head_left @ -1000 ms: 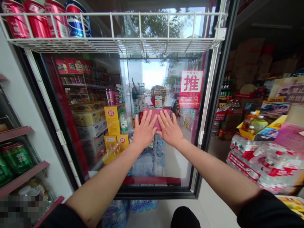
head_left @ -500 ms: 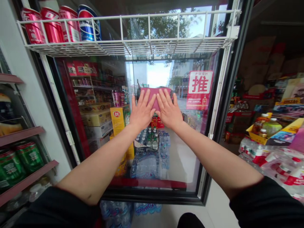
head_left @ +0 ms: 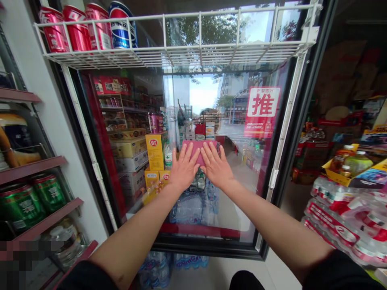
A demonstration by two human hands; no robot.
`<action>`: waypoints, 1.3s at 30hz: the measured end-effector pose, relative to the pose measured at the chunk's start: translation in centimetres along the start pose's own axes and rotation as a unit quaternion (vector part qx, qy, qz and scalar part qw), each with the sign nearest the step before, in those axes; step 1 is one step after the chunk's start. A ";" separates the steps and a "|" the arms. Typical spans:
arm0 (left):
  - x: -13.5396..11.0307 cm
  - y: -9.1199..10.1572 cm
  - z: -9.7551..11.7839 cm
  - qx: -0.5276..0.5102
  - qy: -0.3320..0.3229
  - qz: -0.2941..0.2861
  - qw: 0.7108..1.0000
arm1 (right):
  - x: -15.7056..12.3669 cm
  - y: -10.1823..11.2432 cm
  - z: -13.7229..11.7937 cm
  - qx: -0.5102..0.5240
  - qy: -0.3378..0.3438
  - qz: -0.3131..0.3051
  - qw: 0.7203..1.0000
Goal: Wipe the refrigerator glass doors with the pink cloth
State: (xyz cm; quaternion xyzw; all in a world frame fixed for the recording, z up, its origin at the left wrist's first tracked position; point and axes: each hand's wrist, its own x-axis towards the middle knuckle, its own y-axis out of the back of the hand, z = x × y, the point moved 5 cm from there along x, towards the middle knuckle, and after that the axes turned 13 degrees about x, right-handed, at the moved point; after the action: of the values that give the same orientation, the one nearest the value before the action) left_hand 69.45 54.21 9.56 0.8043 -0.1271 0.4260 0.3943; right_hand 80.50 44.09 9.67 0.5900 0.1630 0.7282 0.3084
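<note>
A pink cloth (head_left: 200, 147) lies flat against the glass of an open fridge door (head_left: 229, 193). My left hand (head_left: 184, 168) presses on its left half with the fingers stretched out and spread. Beside it, my right hand (head_left: 215, 166) presses on the cloth's right half, fingers likewise flat. The two hands touch at the thumbs. Most of the cloth is hidden under my fingers.
A white wire shelf (head_left: 181, 52) on the door above my hands carries red cans (head_left: 77, 30) and a blue can (head_left: 122, 28). Fridge shelves with green cans (head_left: 30, 199) stand at left. Packs of bottles (head_left: 341, 217) are stacked at right. A red sign (head_left: 262, 108) is stuck on the glass.
Both hands and the cloth slid up the glass half a second ago and have come back down to about mid-height. The view has shifted a little to the left.
</note>
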 end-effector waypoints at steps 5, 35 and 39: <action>-5.6 -2.5 1.2 -0.002 0.002 -0.020 1.000 | -4.3 -3.5 -2.2 0.006 0.006 -0.040 0.999; 8.5 7.8 -10.8 0.029 0.016 0.063 0.997 | 15.6 6.0 -2.6 -0.020 0.051 0.096 0.994; 6.3 6.0 -10.8 0.040 0.016 0.050 0.998 | 13.8 4.0 -3.7 0.001 0.046 0.088 0.995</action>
State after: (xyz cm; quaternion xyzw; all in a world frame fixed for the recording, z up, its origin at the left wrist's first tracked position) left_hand 63.69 59.09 21.17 0.8051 -0.1441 0.4627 0.3418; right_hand 74.40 50.41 21.60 0.5684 0.1253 0.7786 0.2346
